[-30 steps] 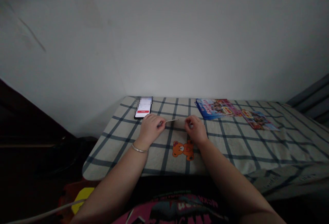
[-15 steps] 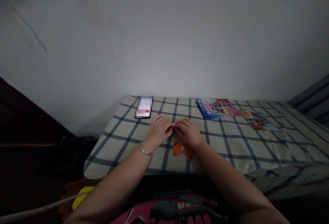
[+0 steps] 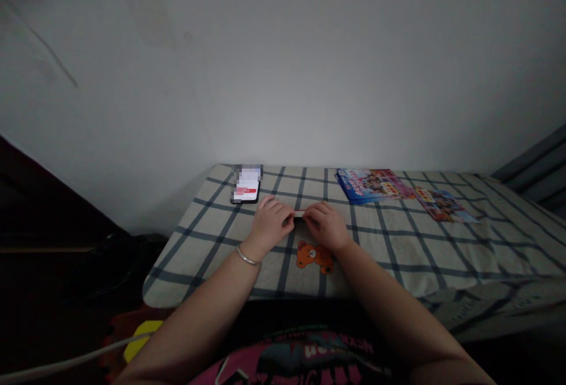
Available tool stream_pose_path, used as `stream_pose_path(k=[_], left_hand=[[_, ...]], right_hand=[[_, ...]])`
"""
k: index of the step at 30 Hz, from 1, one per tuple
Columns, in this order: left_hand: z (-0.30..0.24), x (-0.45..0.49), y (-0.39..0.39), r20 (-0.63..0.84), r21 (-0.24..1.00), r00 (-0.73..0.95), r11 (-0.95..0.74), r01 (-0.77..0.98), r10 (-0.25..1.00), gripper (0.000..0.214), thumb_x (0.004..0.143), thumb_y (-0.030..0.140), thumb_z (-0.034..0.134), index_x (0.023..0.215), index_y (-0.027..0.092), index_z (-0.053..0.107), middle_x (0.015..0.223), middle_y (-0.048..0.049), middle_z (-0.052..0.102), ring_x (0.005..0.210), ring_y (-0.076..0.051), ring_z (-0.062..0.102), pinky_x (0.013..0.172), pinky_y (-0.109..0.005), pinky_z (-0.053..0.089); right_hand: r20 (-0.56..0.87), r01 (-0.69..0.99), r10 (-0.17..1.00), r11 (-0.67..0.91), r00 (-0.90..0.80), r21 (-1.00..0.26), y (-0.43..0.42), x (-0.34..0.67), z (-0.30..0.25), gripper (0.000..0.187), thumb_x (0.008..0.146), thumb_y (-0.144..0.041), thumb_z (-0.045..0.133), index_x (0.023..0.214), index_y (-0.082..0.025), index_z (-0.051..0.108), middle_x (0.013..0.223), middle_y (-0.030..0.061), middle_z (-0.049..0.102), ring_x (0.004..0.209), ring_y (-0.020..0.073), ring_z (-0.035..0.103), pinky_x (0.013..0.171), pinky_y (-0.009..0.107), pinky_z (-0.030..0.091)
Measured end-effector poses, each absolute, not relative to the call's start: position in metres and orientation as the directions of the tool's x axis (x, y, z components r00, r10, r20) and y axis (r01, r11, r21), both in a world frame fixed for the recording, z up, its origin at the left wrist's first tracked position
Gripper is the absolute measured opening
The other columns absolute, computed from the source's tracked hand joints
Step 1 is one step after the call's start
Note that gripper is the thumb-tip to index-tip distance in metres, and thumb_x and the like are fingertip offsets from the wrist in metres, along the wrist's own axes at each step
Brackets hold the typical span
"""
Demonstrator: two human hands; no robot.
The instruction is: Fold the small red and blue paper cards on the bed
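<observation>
My left hand [image 3: 268,224] and my right hand [image 3: 326,226] rest close together on a checked cloth [image 3: 398,243] with a small orange bear print [image 3: 315,256]. Both hands pinch the ends of a thin pale strip [image 3: 299,214] that shows only in the narrow gap between the fingertips. A silver bangle [image 3: 246,256] circles my left wrist. What the strip is made of is too small and dim to tell.
A lit phone [image 3: 246,188] lies just beyond my left hand. A blue picture box [image 3: 369,186] and a colourful leaflet [image 3: 444,206] lie at the back right. A white wall stands behind. A yellow object [image 3: 142,336] and a white cable [image 3: 66,362] sit low on the left.
A second ago my hands were apart, the left holding the strip alone. They came together, and now both pinch it, drawn slightly apart since half a second ago.
</observation>
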State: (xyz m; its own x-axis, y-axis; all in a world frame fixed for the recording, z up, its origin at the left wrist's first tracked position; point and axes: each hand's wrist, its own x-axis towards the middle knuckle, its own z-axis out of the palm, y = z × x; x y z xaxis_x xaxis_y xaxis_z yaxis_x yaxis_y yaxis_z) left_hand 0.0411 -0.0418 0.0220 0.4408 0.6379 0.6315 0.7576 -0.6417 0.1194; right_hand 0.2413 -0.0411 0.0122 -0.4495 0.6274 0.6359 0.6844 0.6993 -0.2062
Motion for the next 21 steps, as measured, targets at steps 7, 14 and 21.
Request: stream_pose_path(k=[7,14,21], left_hand=[[0.022,0.032,-0.036,0.621,0.185,0.411,-0.634,0.751,0.667,0.008,0.08,0.016,0.057,0.081,0.023,0.061,0.084,0.0011,0.07,0.085,-0.02,0.062,0.101,-0.043,0.035],[0.024,0.025,-0.032,0.631,0.23,0.382,-0.633,0.74,0.675,0.008,0.079,0.014,0.058,0.078,0.022,0.06,0.079,0.0017,0.068,0.083,-0.019,0.061,0.097,-0.042,0.037],[0.017,0.016,-0.023,0.653,0.425,0.212,-0.583,0.692,0.727,0.011,0.077,0.01,0.054,0.078,0.02,0.059,0.079,-0.0009,0.066,0.08,-0.019,0.06,0.077,-0.033,0.044]], right_hand=[[0.647,0.693,0.661,0.667,-0.38,-0.275,-0.037,0.247,0.01,0.009,0.089,-0.018,0.059,0.086,-0.023,0.066,0.093,0.0044,0.07,0.09,0.0212,0.058,0.08,0.034,0.047],[0.651,0.718,0.685,0.628,-0.328,-0.299,-0.036,0.251,0.012,0.011,0.089,-0.017,0.056,0.087,-0.023,0.066,0.09,0.0045,0.07,0.089,0.0217,0.059,0.082,0.035,0.047],[0.649,0.735,0.749,0.515,-0.134,-0.442,-0.029,0.265,0.006,0.012,0.088,-0.018,0.054,0.087,-0.023,0.065,0.092,0.0052,0.067,0.091,0.022,0.059,0.079,0.035,0.049]])
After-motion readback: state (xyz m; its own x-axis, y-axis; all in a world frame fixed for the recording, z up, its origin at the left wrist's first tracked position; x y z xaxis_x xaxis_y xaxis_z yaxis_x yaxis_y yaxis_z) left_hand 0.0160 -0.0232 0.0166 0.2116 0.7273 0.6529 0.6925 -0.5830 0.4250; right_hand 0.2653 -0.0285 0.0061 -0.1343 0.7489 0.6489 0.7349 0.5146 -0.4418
